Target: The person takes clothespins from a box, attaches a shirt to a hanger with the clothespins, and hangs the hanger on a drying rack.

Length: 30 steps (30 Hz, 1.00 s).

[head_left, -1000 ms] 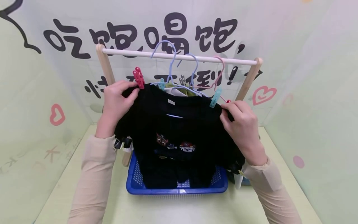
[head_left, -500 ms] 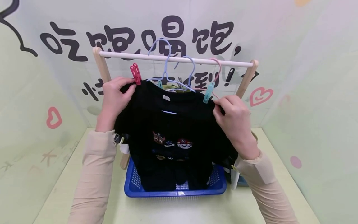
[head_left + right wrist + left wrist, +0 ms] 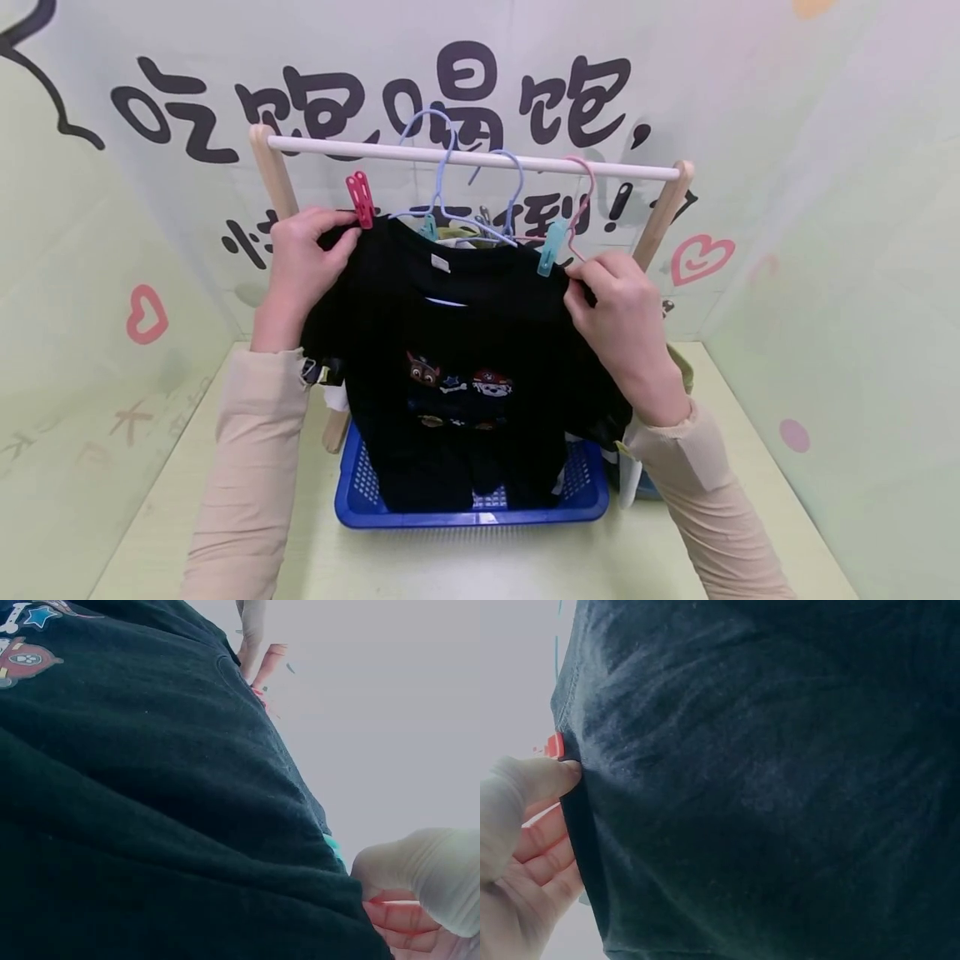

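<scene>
A black T-shirt point(image 3: 457, 342) with cartoon dogs on its chest hangs from a blue hanger point(image 3: 442, 200). The hanger's hook loops over a white rail point(image 3: 337, 150), its tip behind the rail. My left hand point(image 3: 303, 258) pinches the shirt's left shoulder, beside a red clothespin point(image 3: 361, 200). At the other shoulder my right hand point(image 3: 618, 321) pinches the cloth near a teal clothespin point(image 3: 552, 247). Thumb and fingers meet on the dark fabric point(image 3: 742, 787) in the left wrist view. The right wrist view shows the right thumb point(image 3: 397, 862) at the shirt's edge.
Behind the shirt, another blue hanger point(image 3: 516, 183) and a pink hanger point(image 3: 585, 200) hang on the same rail. Wooden posts point(image 3: 273, 171) hold the rail. Below stands a blue basket point(image 3: 472, 518) with dark cloth over it, on a pale table point(image 3: 420, 567).
Both hands and the shirt have shifted a little left, the right hand most. The hanger's hook tip has passed from in front of the rail to behind it, and the hook sits lower.
</scene>
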### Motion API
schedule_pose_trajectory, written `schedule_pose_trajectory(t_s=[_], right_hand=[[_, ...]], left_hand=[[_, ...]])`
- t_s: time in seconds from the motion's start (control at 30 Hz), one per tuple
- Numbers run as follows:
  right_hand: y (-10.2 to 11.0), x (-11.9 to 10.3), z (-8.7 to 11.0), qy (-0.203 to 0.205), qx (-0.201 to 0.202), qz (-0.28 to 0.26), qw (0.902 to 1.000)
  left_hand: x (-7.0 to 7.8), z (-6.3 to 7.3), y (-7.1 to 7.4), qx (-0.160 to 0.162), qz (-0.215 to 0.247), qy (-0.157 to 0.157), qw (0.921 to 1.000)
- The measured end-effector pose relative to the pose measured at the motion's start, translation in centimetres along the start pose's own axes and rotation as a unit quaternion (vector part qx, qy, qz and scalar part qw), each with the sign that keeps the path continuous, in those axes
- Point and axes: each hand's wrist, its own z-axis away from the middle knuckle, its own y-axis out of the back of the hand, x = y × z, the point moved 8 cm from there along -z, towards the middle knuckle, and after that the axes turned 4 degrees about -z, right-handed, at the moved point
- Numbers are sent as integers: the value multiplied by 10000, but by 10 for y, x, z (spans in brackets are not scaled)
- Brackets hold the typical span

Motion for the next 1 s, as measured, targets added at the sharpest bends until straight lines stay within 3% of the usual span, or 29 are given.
schedule_pose_trajectory(t_s=[0.57, 0.87, 0.93, 1.0], right_hand=[[-12, -5, 20, 307, -8, 129, 9994], [-14, -4, 32, 58, 145, 52, 9999], [-10, -7, 38, 9, 283, -14, 9996], [-6, -13, 46, -50, 454, -160, 9988]], left_hand=[[-6, 19, -8, -476, 4, 175, 9987], [-9, 21, -11, -701, -82, 495, 9963], [-6, 24, -10, -642, -85, 588, 9962], [-1, 28, -6, -369, -55, 646, 9972]])
